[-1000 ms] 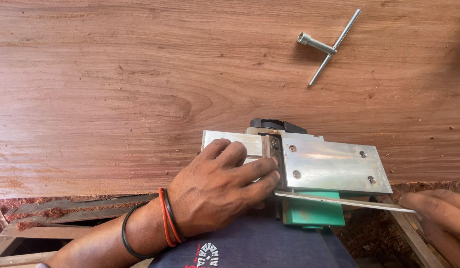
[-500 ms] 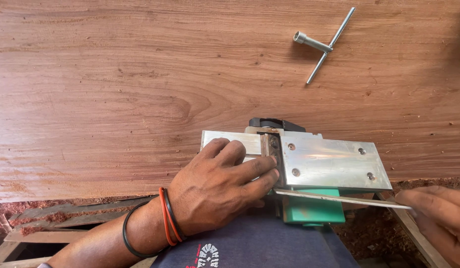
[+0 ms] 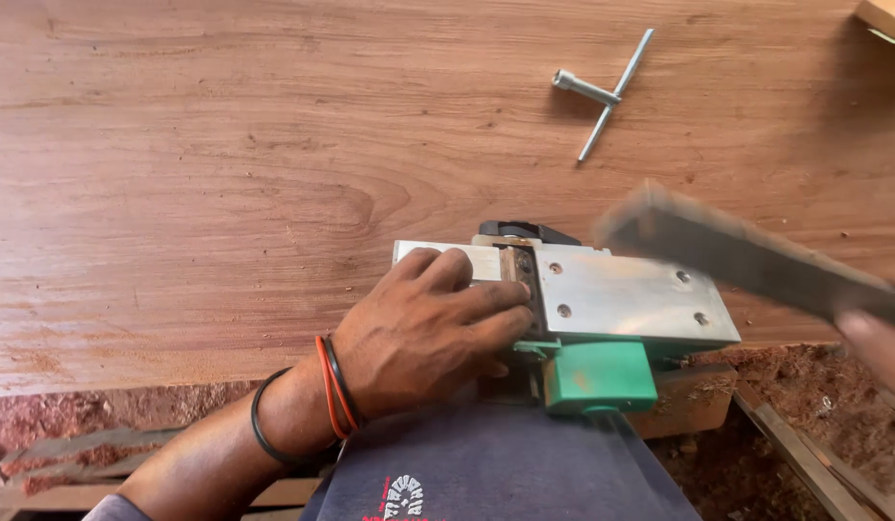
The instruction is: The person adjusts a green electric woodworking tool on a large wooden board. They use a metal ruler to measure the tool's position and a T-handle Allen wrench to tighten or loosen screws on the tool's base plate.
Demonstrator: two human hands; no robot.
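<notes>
An electric planer [image 3: 621, 299] lies upside down at the near edge of a wide reddish wooden board [image 3: 274, 164], its metal sole plate facing up and its green body toward me. My left hand [image 3: 428, 333] rests on the front part of the sole, fingers spread over the blade slot and pressing down. My right hand [image 3: 877, 347] is at the right edge, gripping a long flat dark metal blade [image 3: 746, 260], blurred, lifted above the planer's rear plate and slanting up to the left.
A metal T-handle socket wrench [image 3: 602, 89] lies on the board farther back. A pale wooden block [image 3: 886, 19] shows at the top right corner. Sawdust and wooden slats [image 3: 804, 463] lie below the board's edge. Dark cloth [image 3: 495, 473] covers my lap.
The blade was lying low by the planer's near edge in my right hand; it has now swung up and over the rear plate. My left hand has stayed on the planer.
</notes>
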